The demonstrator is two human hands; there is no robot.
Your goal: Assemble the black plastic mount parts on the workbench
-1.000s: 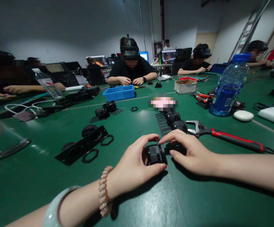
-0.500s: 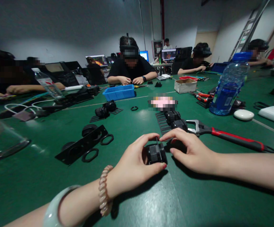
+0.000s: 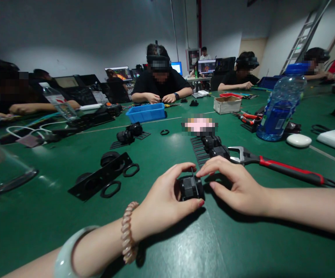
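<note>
The black fitting [image 3: 187, 188] could roll or twist out of the left grip [image 3: 167, 200], since thumb and fingertips appear to hold it by its edges, with the palm set back. If the right grip [image 3: 234, 185] pushed off-centre, the thin plate [image 3: 195, 180] upright on the fitting might tilt. A swing outward could also knock the adjustable wrench [image 3: 289, 166], whose head lies just beyond the right grip.

The left grip is spread about as wide as the fitting and clasps it, thumb at the near side, fingers over the far side, low above the counter [image 3: 167, 247]. The right grip faces it from the other side, thumb and fingers parted, with nothing held between them; whether its foremost fingertip touches the fitting cannot be told. Two black rings [image 3: 131, 170] lie apart, beyond and left of the left grip.
</note>
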